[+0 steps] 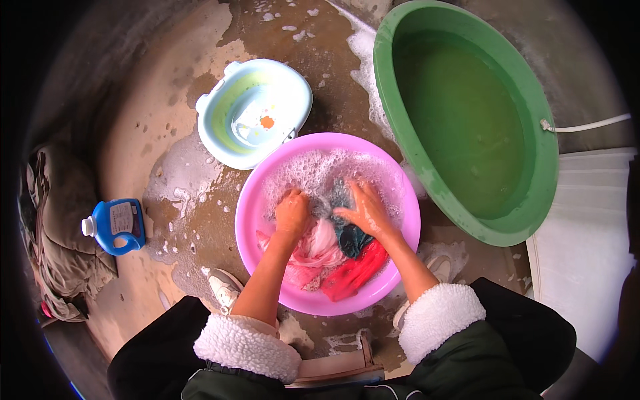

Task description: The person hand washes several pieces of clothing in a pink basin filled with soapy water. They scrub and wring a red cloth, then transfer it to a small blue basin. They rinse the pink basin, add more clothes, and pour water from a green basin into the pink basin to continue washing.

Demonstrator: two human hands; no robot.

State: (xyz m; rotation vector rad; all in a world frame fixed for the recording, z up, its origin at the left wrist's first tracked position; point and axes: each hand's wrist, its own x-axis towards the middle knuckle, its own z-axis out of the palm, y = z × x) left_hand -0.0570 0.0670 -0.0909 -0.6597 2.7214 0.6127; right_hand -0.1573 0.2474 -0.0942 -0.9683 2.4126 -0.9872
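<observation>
A pink basin (245,220) full of suds and wet clothes sits between my feet. My left hand (292,211) is closed in the foam on the basin's left side; what its curled fingers hold, if anything, is hidden. Opposite it, my right hand (367,208) lies with fingers spread at the edge of a dark teal cloth (352,240), its fingertips in the foam. Pale pink cloth (316,245) lies in the water just below my left hand. Nearest me in the basin is a bright red cloth (357,272).
A large green tub (543,193) of water stands at the far right, a white hose (590,125) at its rim. A light blue basin (208,130) is beyond mine to the left. A blue detergent jug (120,227) lies near piled brown clothing (70,227). The floor (200,200) is wet.
</observation>
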